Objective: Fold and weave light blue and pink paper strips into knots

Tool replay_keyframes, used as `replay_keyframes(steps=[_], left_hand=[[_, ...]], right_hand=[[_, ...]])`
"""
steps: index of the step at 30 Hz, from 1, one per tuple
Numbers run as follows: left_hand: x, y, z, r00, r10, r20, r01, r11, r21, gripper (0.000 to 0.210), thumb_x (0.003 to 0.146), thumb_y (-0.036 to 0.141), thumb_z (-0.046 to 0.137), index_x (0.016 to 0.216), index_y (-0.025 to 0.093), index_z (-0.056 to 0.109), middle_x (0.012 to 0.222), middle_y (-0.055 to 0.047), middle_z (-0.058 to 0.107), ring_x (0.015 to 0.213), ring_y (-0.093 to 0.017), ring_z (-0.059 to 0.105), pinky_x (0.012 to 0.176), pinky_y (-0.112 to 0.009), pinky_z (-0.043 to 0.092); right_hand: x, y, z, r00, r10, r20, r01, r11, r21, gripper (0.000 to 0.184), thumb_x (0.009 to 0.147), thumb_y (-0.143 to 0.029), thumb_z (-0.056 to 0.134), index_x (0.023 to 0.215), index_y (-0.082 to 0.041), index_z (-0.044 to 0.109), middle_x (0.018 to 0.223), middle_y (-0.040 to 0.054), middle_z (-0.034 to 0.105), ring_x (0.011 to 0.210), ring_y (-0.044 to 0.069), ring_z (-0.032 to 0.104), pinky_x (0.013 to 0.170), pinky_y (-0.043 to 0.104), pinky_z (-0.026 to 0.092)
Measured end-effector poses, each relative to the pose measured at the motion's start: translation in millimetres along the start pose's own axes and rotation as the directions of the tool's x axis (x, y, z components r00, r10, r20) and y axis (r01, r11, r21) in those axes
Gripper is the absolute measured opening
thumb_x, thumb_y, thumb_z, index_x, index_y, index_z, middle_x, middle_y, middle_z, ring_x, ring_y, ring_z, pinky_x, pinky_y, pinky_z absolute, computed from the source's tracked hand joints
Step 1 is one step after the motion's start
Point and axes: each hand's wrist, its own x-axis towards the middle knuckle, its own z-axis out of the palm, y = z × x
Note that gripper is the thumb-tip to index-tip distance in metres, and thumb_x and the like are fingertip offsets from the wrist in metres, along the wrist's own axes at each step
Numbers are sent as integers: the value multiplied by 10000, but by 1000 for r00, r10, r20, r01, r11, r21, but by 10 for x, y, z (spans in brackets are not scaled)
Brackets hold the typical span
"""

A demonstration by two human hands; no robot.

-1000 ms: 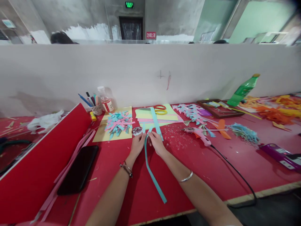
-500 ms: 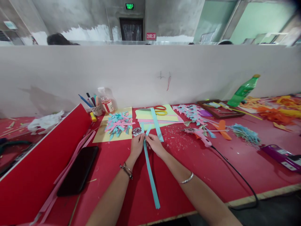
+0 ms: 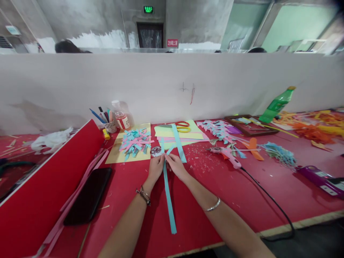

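Over the middle of the red table, my left hand (image 3: 156, 167) and my right hand (image 3: 176, 166) meet fingertip to fingertip. Both pinch a long blue paper strip (image 3: 168, 200), whose lower length hangs toward me. Short blue ends poke out above my fingers, one upright and one slanting right; the fold itself is hidden by my fingertips. Just beyond my right hand lies another blue strip (image 3: 178, 143), flat across a stack of yellow and pink paper (image 3: 192, 134). Scissors (image 3: 184, 129) with red and yellow handles rest on that stack. A small round printed piece (image 3: 156, 151) sits beside my left fingers.
Left are a pile of short pink and blue paper pieces (image 3: 135, 141), a black phone (image 3: 88, 196) and a red upright board (image 3: 53, 190). A pink glue gun (image 3: 228, 154) with a black cord lies right, near a blue fringed bundle (image 3: 279, 154) and a tilted green bottle (image 3: 278, 105).
The hanging end of the blue strip has swung slightly left and upward. The slanting end above my fingers now leans further right. My hands stay in nearly the same place.
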Motion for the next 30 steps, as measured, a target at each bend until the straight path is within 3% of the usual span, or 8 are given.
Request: replay_keyframes(steps=[9,15,23,30], left_hand=[[6,23,-2,996,-7,-89,7,1000,0,398,768,432,321,490,158,395,441,43,352,433,-80,328,421,-201,238],[2,41,12,1000,30,-1,-30,999,-10,340,759,391,356,548,147,463,494,32,448,491,-91,407,479,-194,303],[2,18,-5,999,32,-43,-30,999,44,330,747,374,376,520,143,438,469,45,379,478,-84,346,456,-196,243],[-8,33,6,999,30,-42,-28,999,32,323,776,372,325,571,149,436,501,43,392,498,-87,372,472,-191,275]], right_hand=[[-15,-14,-17,1000,0,24,0,1000,24,306,719,-396,427,511,-180,364,371,-75,360,299,49,336,305,173,228],[5,1,-19,998,13,-63,-9,998,63,286,743,-396,371,554,-182,384,412,-68,369,328,52,332,319,171,260],[-21,15,-3,999,-25,-31,23,998,-59,271,721,-351,412,519,-175,363,398,-75,327,339,50,315,335,177,229],[-9,11,-14,998,10,-65,-12,999,-33,259,726,-349,378,528,-186,346,388,-76,325,322,59,312,323,187,237]])
